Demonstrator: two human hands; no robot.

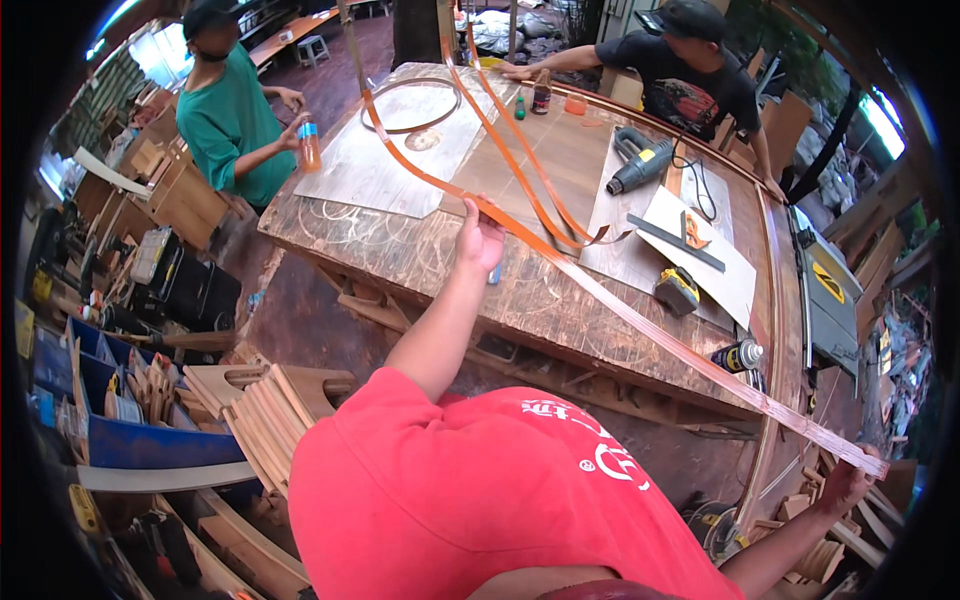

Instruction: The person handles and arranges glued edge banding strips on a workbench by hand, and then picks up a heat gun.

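A long thin strip (640, 326), orange along its far part and pale pinkish toward the near end, runs diagonally across the workbench (330, 250). My left hand (480, 235) grips it at the bench's near edge, fingers closed round it. My right hand (848, 480) holds its pale end at the lower right, out past the bench corner. Two other orange strips (529, 153) lie curving over the boards beyond, and a dark hoop (410, 131) rests at the back left. A spray can (735, 356) and a yellow-black tool (677, 290) are near the strip.
A person in teal (225, 125) holds a bottle at left; another in black (690, 80) leans on the far side. A heat gun (640, 165), square (675, 240) and small bottles (541, 95) are on the bench. Wood offcuts (260, 430) and blue bins (130, 430) crowd the lower left.
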